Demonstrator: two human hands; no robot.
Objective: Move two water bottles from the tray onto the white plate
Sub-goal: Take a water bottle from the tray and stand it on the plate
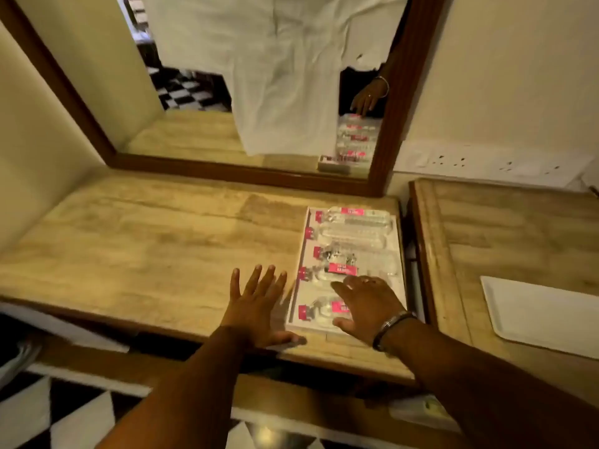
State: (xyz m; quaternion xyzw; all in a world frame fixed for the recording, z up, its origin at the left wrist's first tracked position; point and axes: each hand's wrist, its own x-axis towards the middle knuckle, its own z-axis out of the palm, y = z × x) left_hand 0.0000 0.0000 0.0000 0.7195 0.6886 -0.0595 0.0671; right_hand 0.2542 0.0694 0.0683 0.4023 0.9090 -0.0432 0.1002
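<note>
Under our right hand (366, 303) lies the tray (299, 254), white, with five bottles (353, 228) laid on their sides in it, pink caps pointing toward our left. Nothing has left it yet, as far as we can see. Our right grip is spread wide, fingers splayed over the two nearest bottles; the palm hovers at or just above the closest one (324, 309), and we cannot tell whether it touches. It has hold of nothing.

Just left of that grip, our left hand (256, 303) rests flat on the table (146, 247), fingers open, beside the tray's near-left edge and also empty.

Well to the right of both grips, on a second table (486, 228) across a narrow gap, sits the plate (534, 312). What shows of it is bare; its far end runs out of view.

So we judge the task barely begun: no bottle lifted, none delivered. Left to do is closing the right grip on the nearest bottle, carrying it across the gap to the plate, then repeating for a second. The smooth round bottles may roll once set down.
</note>
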